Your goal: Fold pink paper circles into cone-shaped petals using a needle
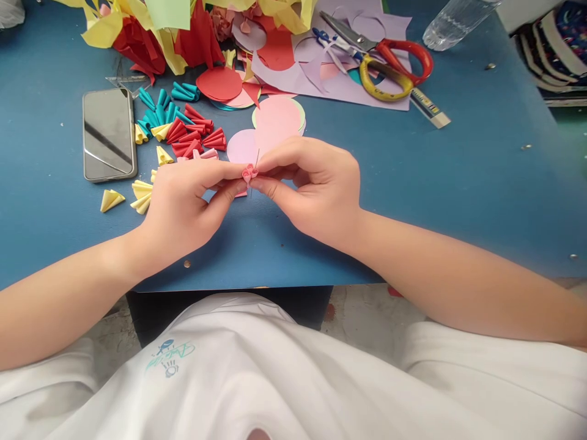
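Near the table's front edge, my left hand [183,198] and my right hand [316,186] meet fingertip to fingertip. Between them is a small pink paper piece of rolled cones [249,174], pinched from both sides. A thin dark needle-like strand stands out above and below it; I cannot tell exactly what it is. Pink paper cones [205,154] lie partly hidden behind my left hand. Beside them are red cones [190,135], teal cones [160,113] and yellow cones [142,192]. Pink paper circles [277,119] and a lilac one [241,145] lie just beyond my fingers.
A phone [109,134] lies left of the cones. Farther back are red paper circles [219,84], lilac paper scraps [284,76], scissors [389,67], an eraser [431,109] and yellow and red crepe paper [151,43]. A clear bottle [454,27] lies at the back right.
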The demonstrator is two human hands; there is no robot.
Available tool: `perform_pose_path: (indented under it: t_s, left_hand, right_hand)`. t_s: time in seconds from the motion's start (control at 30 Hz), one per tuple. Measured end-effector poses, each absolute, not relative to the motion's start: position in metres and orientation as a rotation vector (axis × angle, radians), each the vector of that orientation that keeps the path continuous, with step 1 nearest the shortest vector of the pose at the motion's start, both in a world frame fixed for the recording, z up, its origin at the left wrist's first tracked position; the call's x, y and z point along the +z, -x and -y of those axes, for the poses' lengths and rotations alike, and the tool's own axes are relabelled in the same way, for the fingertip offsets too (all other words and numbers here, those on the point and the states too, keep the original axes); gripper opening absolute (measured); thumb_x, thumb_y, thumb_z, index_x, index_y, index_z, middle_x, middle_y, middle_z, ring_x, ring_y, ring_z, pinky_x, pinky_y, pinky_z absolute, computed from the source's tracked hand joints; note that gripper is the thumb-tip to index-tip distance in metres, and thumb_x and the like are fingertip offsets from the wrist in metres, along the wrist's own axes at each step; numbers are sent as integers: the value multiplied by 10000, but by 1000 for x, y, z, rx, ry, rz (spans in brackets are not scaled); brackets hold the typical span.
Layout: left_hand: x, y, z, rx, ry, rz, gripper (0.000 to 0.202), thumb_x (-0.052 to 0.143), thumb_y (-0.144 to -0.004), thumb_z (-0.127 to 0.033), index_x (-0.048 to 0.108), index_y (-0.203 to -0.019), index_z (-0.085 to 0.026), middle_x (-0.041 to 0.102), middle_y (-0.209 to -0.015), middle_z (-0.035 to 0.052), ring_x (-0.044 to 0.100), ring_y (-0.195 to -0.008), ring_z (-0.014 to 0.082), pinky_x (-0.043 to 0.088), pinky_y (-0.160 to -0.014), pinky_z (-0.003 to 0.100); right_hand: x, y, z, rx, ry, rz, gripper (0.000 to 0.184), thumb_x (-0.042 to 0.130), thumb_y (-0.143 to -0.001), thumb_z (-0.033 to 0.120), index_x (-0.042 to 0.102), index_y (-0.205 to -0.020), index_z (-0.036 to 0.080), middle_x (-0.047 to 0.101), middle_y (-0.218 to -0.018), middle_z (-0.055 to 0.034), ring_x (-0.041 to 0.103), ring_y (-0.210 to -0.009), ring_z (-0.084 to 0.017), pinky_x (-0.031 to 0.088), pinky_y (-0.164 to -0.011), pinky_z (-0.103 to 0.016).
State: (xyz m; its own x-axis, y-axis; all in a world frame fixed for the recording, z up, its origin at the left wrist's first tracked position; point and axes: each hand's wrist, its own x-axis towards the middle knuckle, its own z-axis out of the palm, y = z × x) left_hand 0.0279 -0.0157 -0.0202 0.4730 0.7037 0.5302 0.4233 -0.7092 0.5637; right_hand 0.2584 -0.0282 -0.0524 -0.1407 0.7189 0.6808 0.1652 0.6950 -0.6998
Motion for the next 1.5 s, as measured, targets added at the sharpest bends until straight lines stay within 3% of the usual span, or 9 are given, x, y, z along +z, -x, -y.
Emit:
perform_pose_path:
  t_s: [0.3,0.5,0.73,0.83,0.93,1.07,1.17,1.3,1.5]
  left_hand:
    - [-23,-30,13,1155,-2258,-869,218,804,-1051,-157,953,-1145,-286,936,-979,-6,820,-809,170,601,-774,310]
    - [-30,-35,17,1201,-1775,-761,380,921,-961,-107,914,-1316,-241,945,-1109,16,913,-960,175,783,-940,310]
    - [-17,-38,13,1068,-1534,-794,129,939,-967,-106,884,-1056,-182,897,-896,13,904,-819,154,792,-789,231]
    - [-14,-37,13,1053,-1518,-832,159,1001,-953,-193,871,-1045,-201,899,-921,14,922,-892,189,818,-847,288]
    - [-17,-36,11,1108,-1535,-801,180,1024,-948,-273,894,-1048,-199,901,-964,29,925,-902,211,833,-859,330]
    - [-19,-35,11,1115,-1549,-839,153,996,-957,-248,918,-1076,-192,911,-985,39,931,-881,232,838,-884,372]
    - [-17,-37,14,1093,-1532,-899,110,955,-964,-199,912,-1058,-236,903,-943,17,935,-899,262,843,-919,446]
    - [-15,-37,17,1054,-1507,-953,167,995,-921,-195,889,-1019,-278,897,-1043,23,942,-965,301,841,-975,506]
    - [-17,-35,13,1003,-1518,-976,223,1070,-861,-273,872,-958,-303,889,-975,-1,932,-933,303,839,-939,512]
  right_hand:
    - [-53,-255,28,668,680,1579,199,890,-964,45,872,-1029,232,892,-986,10,862,-881,-152,758,-819,-287]
    - [-50,-256,28,700,718,1586,201,858,-979,66,892,-1007,262,889,-998,-5,860,-915,-194,762,-815,-344]
    - [-50,-259,29,628,838,1733,207,750,-1063,169,913,-1085,295,886,-1086,-25,849,-1008,-219,731,-788,-353]
    - [-50,-261,29,645,904,1726,283,688,-1050,122,887,-1072,323,887,-1075,-7,851,-992,-225,734,-792,-370]
    - [-51,-262,26,610,886,1750,231,710,-1026,139,864,-998,309,869,-991,-3,834,-913,-205,718,-746,-341]
    - [-54,-262,24,428,825,1827,166,724,-1004,154,870,-1003,233,845,-959,-33,789,-815,-167,669,-682,-302]
    - [-55,-261,26,288,857,1859,189,705,-1031,149,870,-997,233,844,-954,-40,771,-779,-167,643,-679,-316]
    - [-53,-261,29,210,939,1870,180,707,-1013,148,835,-919,233,820,-891,-30,730,-712,-174,603,-662,-340]
    - [-52,-262,30,111,930,1890,190,720,-1030,134,853,-924,219,831,-880,-41,771,-756,-195,604,-690,-340]
